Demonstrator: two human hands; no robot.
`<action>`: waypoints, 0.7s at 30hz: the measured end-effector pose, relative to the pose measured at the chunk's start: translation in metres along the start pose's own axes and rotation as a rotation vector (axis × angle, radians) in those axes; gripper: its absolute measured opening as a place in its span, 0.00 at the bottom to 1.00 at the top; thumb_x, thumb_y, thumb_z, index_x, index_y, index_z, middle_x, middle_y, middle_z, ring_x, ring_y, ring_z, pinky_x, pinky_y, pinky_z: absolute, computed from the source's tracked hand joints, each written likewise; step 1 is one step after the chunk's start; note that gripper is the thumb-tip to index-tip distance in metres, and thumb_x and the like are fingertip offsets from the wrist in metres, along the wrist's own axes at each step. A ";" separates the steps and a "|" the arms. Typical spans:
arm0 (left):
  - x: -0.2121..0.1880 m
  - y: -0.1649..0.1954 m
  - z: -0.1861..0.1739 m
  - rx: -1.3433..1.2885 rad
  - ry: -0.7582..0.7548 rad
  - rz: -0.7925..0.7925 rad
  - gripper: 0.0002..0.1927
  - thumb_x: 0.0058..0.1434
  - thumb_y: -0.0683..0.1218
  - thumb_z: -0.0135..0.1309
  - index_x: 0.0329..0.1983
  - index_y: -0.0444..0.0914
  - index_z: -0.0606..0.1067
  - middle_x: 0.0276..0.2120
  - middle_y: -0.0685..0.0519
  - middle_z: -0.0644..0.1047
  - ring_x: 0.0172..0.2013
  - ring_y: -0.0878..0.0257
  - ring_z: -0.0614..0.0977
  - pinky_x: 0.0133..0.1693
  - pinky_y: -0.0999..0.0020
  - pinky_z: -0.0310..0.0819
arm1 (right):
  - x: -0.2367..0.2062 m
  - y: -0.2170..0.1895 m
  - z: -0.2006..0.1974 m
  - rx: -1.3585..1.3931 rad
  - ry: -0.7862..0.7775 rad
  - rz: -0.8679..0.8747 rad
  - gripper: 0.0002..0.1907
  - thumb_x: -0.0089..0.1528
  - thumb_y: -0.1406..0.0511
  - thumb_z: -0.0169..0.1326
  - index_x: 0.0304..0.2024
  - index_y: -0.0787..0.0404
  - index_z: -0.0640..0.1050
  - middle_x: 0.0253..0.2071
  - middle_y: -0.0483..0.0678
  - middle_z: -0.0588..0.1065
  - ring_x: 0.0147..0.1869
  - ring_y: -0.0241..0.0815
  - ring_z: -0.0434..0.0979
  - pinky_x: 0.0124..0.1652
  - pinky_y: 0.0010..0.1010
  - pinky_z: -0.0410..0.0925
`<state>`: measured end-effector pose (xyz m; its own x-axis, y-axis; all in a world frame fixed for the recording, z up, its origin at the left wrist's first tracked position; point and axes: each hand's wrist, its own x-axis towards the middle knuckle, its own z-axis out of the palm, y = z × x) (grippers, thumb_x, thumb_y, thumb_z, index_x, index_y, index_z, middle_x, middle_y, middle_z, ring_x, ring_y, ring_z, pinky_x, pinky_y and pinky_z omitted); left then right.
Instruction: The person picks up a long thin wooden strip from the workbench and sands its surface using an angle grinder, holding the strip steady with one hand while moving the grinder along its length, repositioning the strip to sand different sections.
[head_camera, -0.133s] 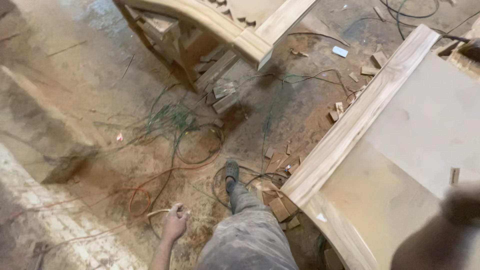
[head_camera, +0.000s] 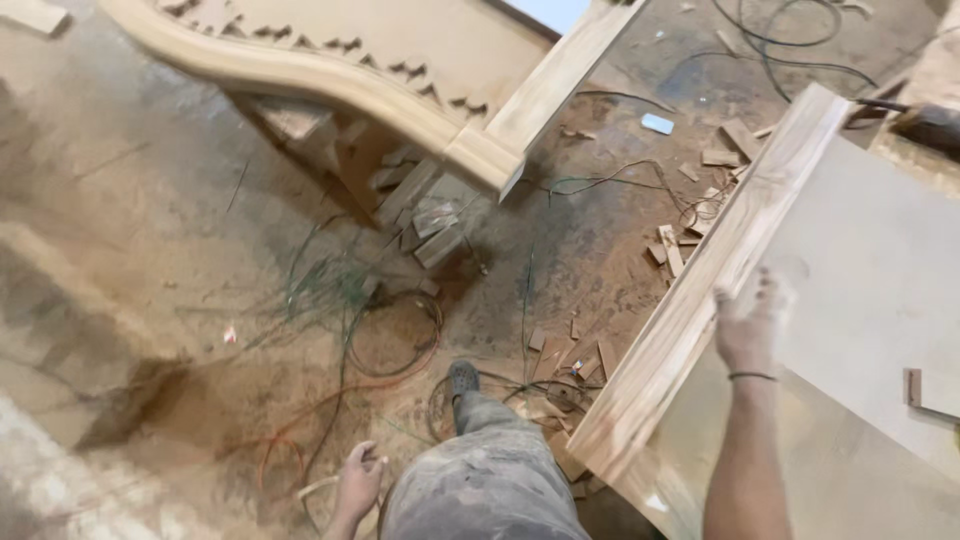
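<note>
Wooden frame rail (head_camera: 700, 290) lies under the right hand (head_camera: 750, 325), grip open, holding nothing

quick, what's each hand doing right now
Left hand: loosely curled, holding nothing, hanging beside the leg.
Right hand: open, fingers spread, resting on the wooden frame rail of the panel.

The right hand (head_camera: 750, 320) is now raised and rests on the long wooden frame rail (head_camera: 715, 270); before, only a blurred forearm showed at the lower right corner.
</note>
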<state>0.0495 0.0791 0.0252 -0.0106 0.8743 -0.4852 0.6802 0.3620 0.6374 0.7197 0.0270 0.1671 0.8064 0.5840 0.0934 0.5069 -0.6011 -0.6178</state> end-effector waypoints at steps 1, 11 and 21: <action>0.016 0.020 -0.005 0.057 -0.034 0.016 0.16 0.60 0.51 0.59 0.47 0.38 0.79 0.32 0.47 0.85 0.35 0.57 0.88 0.40 0.63 0.79 | -0.010 0.002 0.033 -0.226 0.105 -0.122 0.48 0.67 0.49 0.62 0.76 0.68 0.57 0.72 0.70 0.59 0.75 0.70 0.55 0.69 0.57 0.53; 0.207 0.351 -0.007 -0.167 -0.052 0.594 0.16 0.61 0.45 0.56 0.51 0.34 0.76 0.32 0.49 0.82 0.32 0.62 0.83 0.38 0.65 0.77 | -0.047 0.015 0.133 -0.215 0.191 0.635 0.58 0.54 0.41 0.64 0.73 0.68 0.59 0.66 0.70 0.65 0.70 0.69 0.65 0.65 0.54 0.61; 0.304 0.614 0.160 -0.551 -0.551 0.732 0.07 0.69 0.42 0.56 0.40 0.32 0.79 0.29 0.55 0.80 0.31 0.68 0.78 0.35 0.74 0.74 | 0.002 0.021 0.080 -0.325 -0.210 1.052 0.49 0.56 0.39 0.60 0.67 0.65 0.69 0.58 0.66 0.78 0.63 0.64 0.78 0.59 0.49 0.72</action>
<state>0.5815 0.5150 0.1732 0.6922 0.7217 0.0097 -0.0397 0.0246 0.9989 0.7078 0.0596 0.0921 0.8285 -0.2366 -0.5075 -0.3164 -0.9456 -0.0756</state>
